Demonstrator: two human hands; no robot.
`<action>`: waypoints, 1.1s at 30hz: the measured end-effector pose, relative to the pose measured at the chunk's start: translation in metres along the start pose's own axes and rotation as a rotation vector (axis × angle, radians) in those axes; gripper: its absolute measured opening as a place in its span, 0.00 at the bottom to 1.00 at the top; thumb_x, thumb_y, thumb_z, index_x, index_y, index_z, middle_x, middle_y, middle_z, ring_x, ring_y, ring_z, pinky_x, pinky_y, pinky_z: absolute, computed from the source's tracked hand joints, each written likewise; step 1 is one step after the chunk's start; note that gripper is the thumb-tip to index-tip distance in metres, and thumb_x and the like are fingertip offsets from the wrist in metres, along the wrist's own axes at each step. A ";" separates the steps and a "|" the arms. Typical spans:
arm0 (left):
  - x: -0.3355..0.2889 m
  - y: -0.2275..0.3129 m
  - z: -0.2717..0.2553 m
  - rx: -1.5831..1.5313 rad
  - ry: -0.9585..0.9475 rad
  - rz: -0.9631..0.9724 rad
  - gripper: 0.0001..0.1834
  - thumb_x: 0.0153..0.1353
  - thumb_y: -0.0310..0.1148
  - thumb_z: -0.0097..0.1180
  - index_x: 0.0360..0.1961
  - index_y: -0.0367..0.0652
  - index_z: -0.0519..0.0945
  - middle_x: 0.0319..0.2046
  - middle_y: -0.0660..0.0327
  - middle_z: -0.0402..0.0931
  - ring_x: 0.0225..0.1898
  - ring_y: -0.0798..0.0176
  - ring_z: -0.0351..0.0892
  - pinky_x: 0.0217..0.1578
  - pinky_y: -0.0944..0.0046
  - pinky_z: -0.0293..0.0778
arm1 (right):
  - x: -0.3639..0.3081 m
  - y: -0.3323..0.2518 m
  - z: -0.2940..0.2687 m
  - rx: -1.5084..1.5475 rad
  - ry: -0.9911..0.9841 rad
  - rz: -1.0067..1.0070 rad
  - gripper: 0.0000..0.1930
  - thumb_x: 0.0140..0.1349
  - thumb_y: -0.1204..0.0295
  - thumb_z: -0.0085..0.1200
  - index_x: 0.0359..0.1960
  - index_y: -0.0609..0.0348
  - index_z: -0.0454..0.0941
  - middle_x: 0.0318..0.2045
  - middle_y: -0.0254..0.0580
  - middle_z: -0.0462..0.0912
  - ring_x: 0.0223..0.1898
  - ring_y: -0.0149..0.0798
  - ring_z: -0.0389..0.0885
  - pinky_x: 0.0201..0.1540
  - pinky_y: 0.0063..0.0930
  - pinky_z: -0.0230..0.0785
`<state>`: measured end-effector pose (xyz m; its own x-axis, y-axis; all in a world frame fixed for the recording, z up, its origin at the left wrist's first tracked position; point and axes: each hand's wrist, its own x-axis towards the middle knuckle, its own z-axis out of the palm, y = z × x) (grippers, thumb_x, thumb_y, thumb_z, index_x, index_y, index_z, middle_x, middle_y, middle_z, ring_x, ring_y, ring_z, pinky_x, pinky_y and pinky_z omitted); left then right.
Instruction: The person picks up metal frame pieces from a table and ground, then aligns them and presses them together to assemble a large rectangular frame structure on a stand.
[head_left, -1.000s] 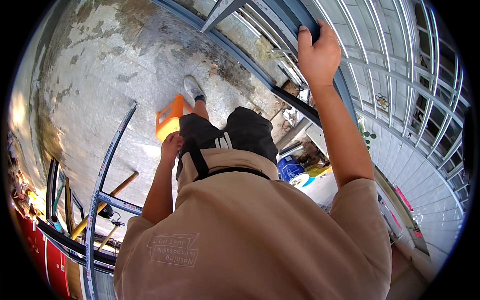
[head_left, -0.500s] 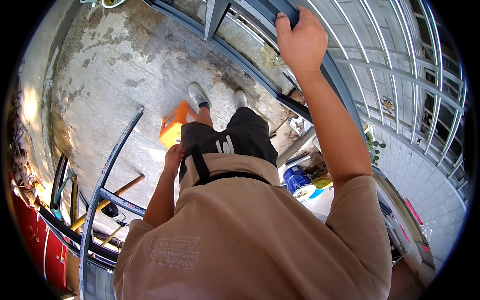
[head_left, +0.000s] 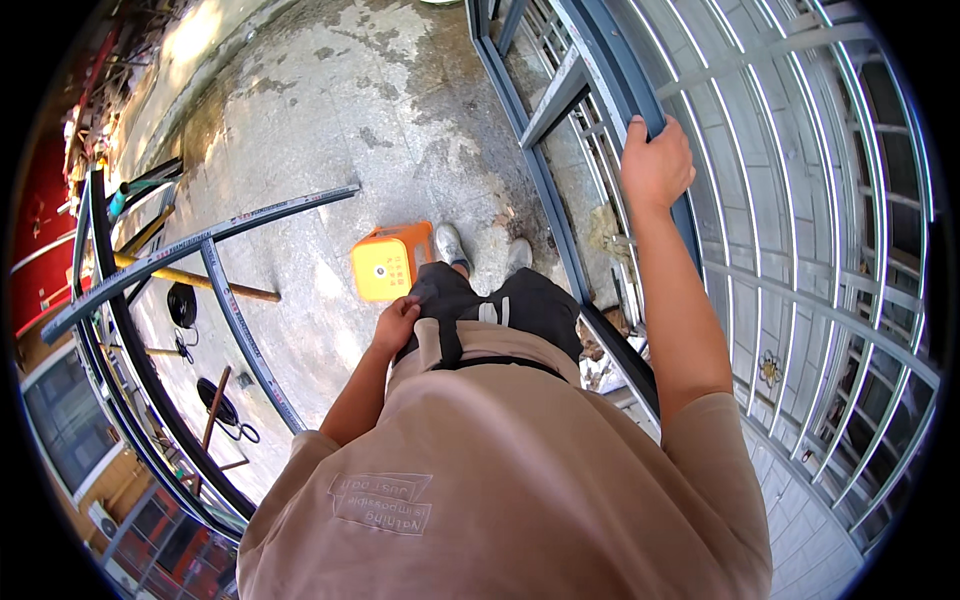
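My right hand (head_left: pixel 657 165) is raised at the upper right. Its fingers wrap around the edge of a tall dark grey metal frame (head_left: pixel 610 60), which has inner crossbars and slants down beside my legs. Low by my left thigh, my left hand (head_left: pixel 398 325) has its fingers curled in against my dark shorts (head_left: pixel 455 290). Whatever those fingers may hold is hidden. A yellow and orange plastic stool (head_left: pixel 385 268) stands on the ground just ahead of that hand, next to my shoes (head_left: pixel 448 242).
On the left, another grey metal frame (head_left: pixel 180 255) stands near a wooden pole (head_left: pixel 240 290) and coiled black cable (head_left: pixel 182 305). Silvery bars (head_left: pixel 790 200) run along a pale tiled wall at the right. Concrete ground (head_left: pixel 330 110), stained in patches, stretches ahead.
The view has turned, shifting the stool and left frame rightward and up. My right hand appears lower and farther right, still on the metal frame. The left hand stays by my thigh.
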<state>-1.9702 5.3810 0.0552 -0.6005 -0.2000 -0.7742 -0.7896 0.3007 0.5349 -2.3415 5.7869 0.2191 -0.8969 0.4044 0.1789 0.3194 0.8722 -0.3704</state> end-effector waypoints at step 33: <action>-0.102 -0.263 0.002 -0.496 0.494 -0.380 0.22 0.64 0.46 0.58 0.51 0.44 0.89 0.37 0.54 0.90 0.37 0.55 0.90 0.44 0.53 0.83 | -0.019 -0.022 0.025 -0.199 -0.100 -0.025 0.36 0.73 0.48 0.45 0.65 0.72 0.74 0.59 0.68 0.82 0.59 0.69 0.81 0.63 0.60 0.71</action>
<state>-1.7005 5.3239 -0.0071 -0.1736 -0.6305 -0.7566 -0.8460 -0.2979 0.4423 -2.3389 5.7529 0.2014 -0.9281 0.3612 0.0906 0.3418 0.9228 -0.1778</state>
